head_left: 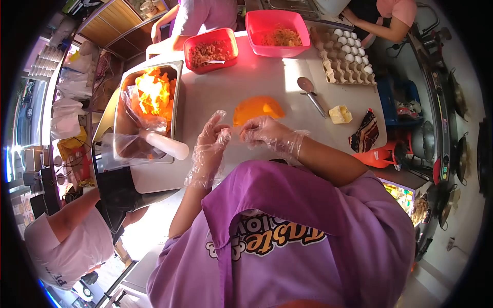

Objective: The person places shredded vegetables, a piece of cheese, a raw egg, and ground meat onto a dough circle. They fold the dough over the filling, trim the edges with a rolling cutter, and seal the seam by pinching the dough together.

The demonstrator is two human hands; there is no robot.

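Observation:
A half-round, folded sheet of orange dough (259,109) lies on the white tabletop in front of me. My left hand (209,141), in a clear plastic glove, is raised to the left of the dough, fingers apart and holding nothing I can see. Also gloved, my right hand (266,134) is at the dough's near edge with its fingers curled together; what they pinch, if anything, is hidden. A pale rolling pin (167,144) rests across the rim of a metal tray (177,97), left of my left hand. Inside the tray, orange dough (154,92) and clear plastic catch bright sunlight.
Toward the back stand a red tub of minced filling (210,51) and a pink tub of shredded filling (280,37). Egg cartons (339,69), a pizza cutter (312,96), a yellowish lump (340,114) and a patterned cloth (365,132) lie rightward. Other people are around the table.

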